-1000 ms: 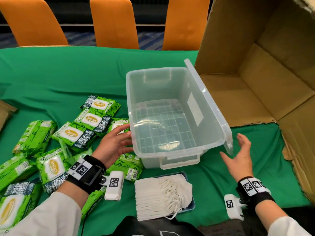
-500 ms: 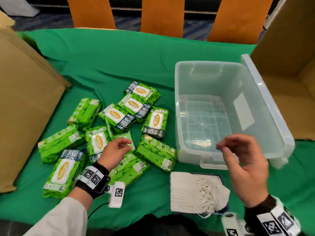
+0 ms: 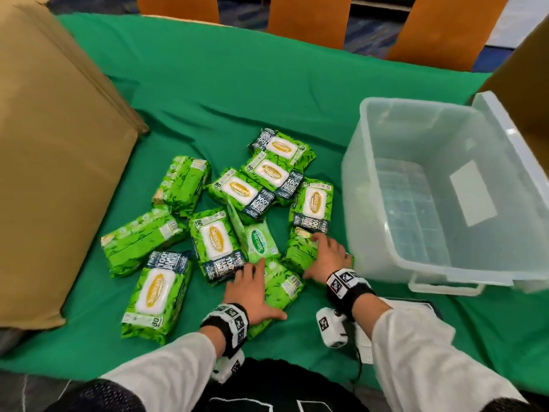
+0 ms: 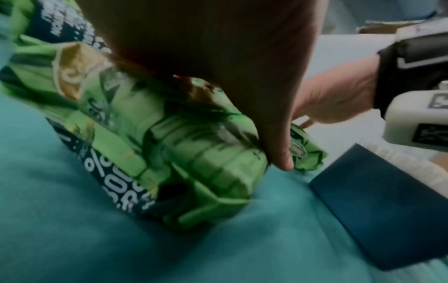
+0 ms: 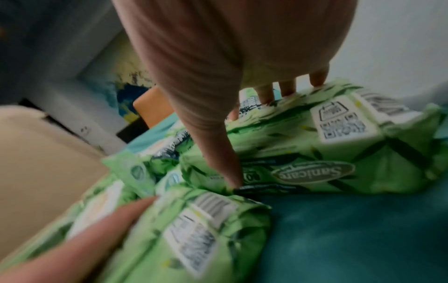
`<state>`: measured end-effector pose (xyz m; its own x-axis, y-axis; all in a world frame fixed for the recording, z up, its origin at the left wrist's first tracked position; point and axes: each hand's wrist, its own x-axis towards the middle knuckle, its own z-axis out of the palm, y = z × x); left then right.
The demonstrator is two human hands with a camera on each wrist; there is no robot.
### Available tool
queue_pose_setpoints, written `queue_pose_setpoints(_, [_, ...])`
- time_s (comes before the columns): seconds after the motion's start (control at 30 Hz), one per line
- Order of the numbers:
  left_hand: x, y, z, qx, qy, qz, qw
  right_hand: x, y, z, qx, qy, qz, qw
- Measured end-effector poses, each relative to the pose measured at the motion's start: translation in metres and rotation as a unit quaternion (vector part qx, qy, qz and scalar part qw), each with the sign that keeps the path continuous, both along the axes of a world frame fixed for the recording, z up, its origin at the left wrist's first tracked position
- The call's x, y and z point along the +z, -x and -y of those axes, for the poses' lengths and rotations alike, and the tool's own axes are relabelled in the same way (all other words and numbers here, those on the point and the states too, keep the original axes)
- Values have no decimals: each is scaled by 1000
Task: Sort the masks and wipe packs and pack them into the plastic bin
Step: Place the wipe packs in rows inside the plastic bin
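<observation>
Several green wipe packs (image 3: pixel 234 191) lie in a heap on the green cloth, left of the clear plastic bin (image 3: pixel 368 185), which holds nothing. My left hand (image 3: pixel 252 288) lies across the nearest pack (image 3: pixel 282 289); its thumb (image 4: pixel 278 157) wraps down that pack's (image 4: pixel 194 153) side. My right hand (image 3: pixel 325 257) grips the pack (image 3: pixel 298 249) beside the bin, fingers (image 5: pixel 287 89) over the far edge of this pack (image 5: pixel 303 153) and thumb at the near edge. The white masks (image 3: pixel 364 349) on their blue tray (image 4: pixel 378 201) are mostly hidden under my right sleeve.
A big cardboard box (image 3: pixel 50 162) fills the left side. The bin's lid (image 3: pixel 511 173) stands open on the right, against another cardboard box (image 3: pixel 523 63). Orange chairs (image 3: pixel 309 16) line the table's far edge. Green cloth (image 3: pixel 222 84) stretches behind the packs.
My right hand has come left from in front of the bin onto a pack beside it. My left hand has dropped back onto the nearest pack. The view has turned left.
</observation>
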<state>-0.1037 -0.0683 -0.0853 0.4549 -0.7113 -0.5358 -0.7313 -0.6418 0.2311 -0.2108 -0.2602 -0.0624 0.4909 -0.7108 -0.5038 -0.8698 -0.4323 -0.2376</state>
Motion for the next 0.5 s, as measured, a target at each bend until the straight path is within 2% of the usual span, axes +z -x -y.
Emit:
queue_pose_setpoints(0.1, [1,-1,3,-16,-2,8,1000,-7,-3,-8,32,41,-54,997])
queue_pose_setpoints(0.17, [7,-7,6,-21,1,-14,1000,-3,-1,-5,38,47,-57,997])
queue_pose_setpoints(0.27, [24,-30,10,19,26,-113,993,10,4,6,-2,-38,-11,999])
queue_pose_setpoints(0.33, [41,-49,5,61,53,-196,977,27,10,10,-64,-132,66,987])
queue_pose_setpoints(0.43, [75,-68,-6,135,96,-324,931,62,17,4,-175,-260,201,928])
queue_pose_setpoints(0.47, [87,-70,-10,175,125,-380,900,74,19,0,-209,-288,237,904])
queue_pose_setpoints(0.5, [98,-69,-14,235,158,-438,853,85,21,-5,-238,-317,271,877])
